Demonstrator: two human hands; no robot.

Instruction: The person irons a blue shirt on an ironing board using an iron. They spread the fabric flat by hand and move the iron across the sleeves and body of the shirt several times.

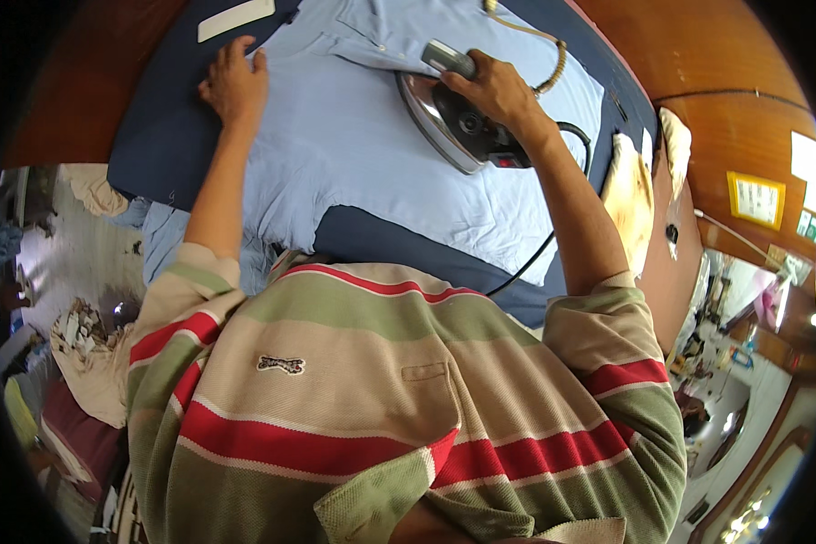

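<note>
Right hand [503, 91] at one o'clock, grip wrapped round a black-and-silver iron [462, 120], pale-blue shirt [363, 159] underneath, left hand [236, 89] near eleven, grip wide, at shirt's edge.

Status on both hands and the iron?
Right hand gripping iron over light-blue garment. Left hand open at garment's left edge. Possible snag: black cord passes under right forearm.

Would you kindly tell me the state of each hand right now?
Left hand: open, fingers spread, at the edge of the light-blue garment.
Right hand: closed, holding the iron by its handle.
</note>
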